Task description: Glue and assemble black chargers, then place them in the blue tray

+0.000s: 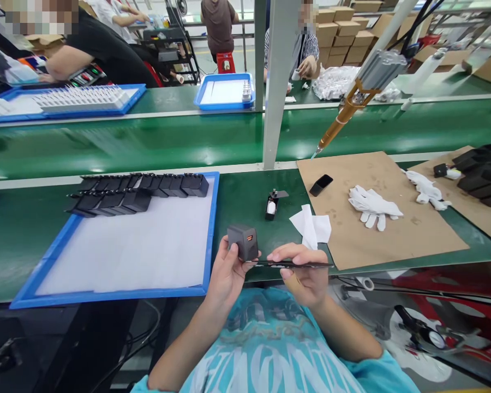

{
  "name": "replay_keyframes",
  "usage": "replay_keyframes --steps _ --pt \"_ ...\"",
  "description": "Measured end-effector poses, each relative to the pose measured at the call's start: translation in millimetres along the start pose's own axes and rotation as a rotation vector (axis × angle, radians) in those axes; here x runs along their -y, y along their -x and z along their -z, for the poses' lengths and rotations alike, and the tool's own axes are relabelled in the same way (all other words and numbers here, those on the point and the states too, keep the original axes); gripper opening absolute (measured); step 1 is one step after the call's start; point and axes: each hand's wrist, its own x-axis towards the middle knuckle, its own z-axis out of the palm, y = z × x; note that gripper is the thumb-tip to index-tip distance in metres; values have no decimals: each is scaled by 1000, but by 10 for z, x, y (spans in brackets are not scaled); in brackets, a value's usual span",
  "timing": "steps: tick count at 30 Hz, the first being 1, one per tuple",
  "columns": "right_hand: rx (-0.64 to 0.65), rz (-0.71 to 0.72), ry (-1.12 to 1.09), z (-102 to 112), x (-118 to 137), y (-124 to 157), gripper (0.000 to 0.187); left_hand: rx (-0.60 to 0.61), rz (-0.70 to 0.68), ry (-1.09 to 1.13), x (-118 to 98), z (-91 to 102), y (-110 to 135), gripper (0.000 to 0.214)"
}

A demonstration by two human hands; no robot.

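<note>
The left hand (227,270) pinches a black box (243,242) between its thumb and fingers, just over the near edge of the green table (245,191). The right hand (306,275) grips a thin black stick (297,265), with the thumb below and the fingers on top. The stick lies flat, and its left end is by the bottom of the box; I cannot tell if they touch. Just past the hands, a small black part (271,207) with a white piece in it stands on the table. White paper (311,228) lies near it, partly on a brown sheet (413,240). On the sheet are white gloves (374,206) and a small black case (321,185). To the left is a blue tray (214,218), with more black boxes (135,201) in rows at its back.
</note>
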Motion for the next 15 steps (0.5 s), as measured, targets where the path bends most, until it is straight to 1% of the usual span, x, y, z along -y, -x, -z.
replay_keyframes --steps 4,11,13,15 --pt "-5 -8 -10 -6 8 22 37 -13 -22 -3 6 -1 -2 44" --pt "0 -22 85 12 16 89 38 -69 -106 5 45 41 -10 42" --pt "6 20 158 45 22 89 40 -72 -120 7 45 54 -15 41" --pt "8 95 277 91 30 76 42 -76 -144 -6 38 64 -22 40"
